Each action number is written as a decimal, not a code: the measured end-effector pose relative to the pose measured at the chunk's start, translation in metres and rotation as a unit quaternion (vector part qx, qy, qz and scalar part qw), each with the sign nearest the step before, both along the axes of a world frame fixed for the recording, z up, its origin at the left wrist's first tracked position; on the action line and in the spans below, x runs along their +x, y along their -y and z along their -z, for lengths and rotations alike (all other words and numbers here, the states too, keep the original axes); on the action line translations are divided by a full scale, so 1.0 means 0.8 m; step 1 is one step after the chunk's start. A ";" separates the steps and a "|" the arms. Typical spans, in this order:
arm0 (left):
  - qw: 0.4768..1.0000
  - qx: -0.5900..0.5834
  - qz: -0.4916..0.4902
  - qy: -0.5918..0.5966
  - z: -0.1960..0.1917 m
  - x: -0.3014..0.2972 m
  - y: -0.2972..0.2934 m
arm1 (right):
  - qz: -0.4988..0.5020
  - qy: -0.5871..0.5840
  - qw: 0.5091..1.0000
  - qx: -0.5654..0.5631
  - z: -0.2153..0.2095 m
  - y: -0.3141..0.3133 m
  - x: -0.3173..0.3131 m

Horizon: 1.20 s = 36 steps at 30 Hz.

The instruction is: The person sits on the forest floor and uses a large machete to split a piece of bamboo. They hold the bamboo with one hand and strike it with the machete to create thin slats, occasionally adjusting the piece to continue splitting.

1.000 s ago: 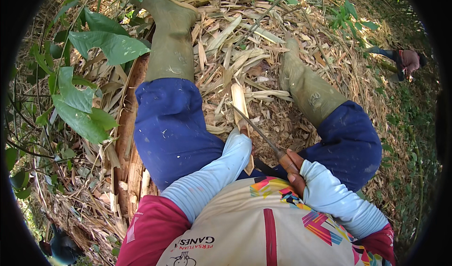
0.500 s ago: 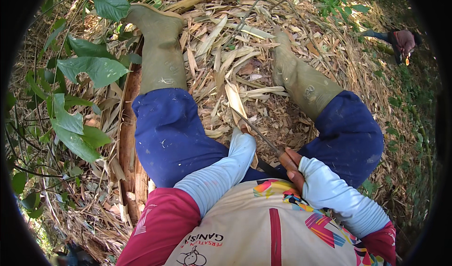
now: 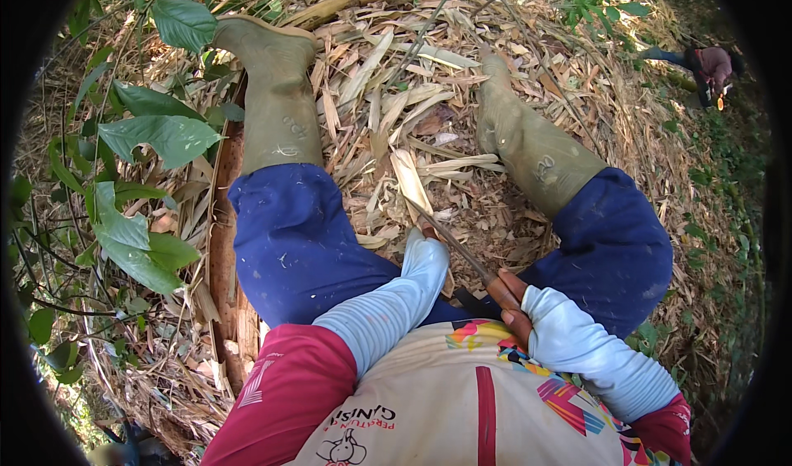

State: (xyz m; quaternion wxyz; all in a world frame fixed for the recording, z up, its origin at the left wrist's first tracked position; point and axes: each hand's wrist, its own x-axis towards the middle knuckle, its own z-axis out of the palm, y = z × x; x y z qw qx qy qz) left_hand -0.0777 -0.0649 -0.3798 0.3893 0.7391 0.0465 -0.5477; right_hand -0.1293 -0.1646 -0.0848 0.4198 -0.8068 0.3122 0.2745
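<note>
- Illumination: daylight, fairly even across the pale shirt (image 3: 433, 400) and wood shavings (image 3: 462, 194).
- Highlights: sunlit patches at upper right and lower left; faint sheen on the leaves (image 3: 161, 136).
- Shadow: deepest in the undergrowth (image 3: 734, 227) at right.
- Sharpness: central knife (image 3: 459, 248) clearly outlined; distant person (image 3: 714, 66) soft.
- Distortion: circular fisheye field, black corners, shapes stretched and bent toward the rim.

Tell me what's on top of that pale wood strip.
The knife blade crosses over the pale wood strip; whether they touch is unclear. The left hand and its light-blue sleeve hide the strip's middle, so the wood beneath them cannot be seen.
</note>
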 end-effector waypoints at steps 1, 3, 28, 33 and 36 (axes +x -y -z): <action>1.000 0.003 -0.004 -0.017 0.002 -0.002 0.000 | 0.007 -0.005 1.000 0.009 0.002 0.002 -0.002; 0.999 0.005 -0.020 -0.037 -0.008 0.000 0.006 | 0.031 -0.034 0.999 0.017 0.008 0.006 0.002; 0.999 0.033 0.008 0.024 0.000 -0.006 0.007 | 0.008 -0.060 0.995 0.076 0.023 0.042 -0.012; 0.999 -0.007 0.000 -0.035 0.038 -0.027 -0.004 | -0.007 0.020 0.999 0.030 0.053 0.033 -0.023; 0.970 -0.005 -0.176 -0.167 0.019 -0.016 0.005 | -0.041 0.007 0.998 0.039 0.042 0.034 -0.022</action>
